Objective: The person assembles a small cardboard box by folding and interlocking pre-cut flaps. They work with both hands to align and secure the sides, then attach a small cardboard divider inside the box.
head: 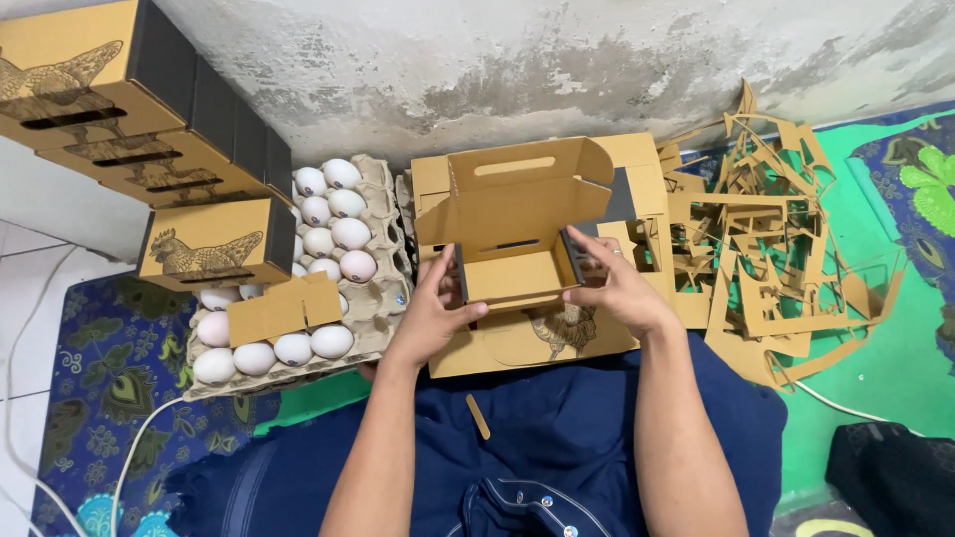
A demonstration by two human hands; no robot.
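1. Head view showed the half-folded cardboard box [512, 234] over the person's lap, atop flat box blanks [527, 343] on the floor.
2. The left hand [433, 318] gripped its left wall; the right hand [617, 288] pinched the right flap.
3. The box's long axis ran left-right, between equally near hands.

Brown hen-printed carton [517, 224], white eggs [333, 234]
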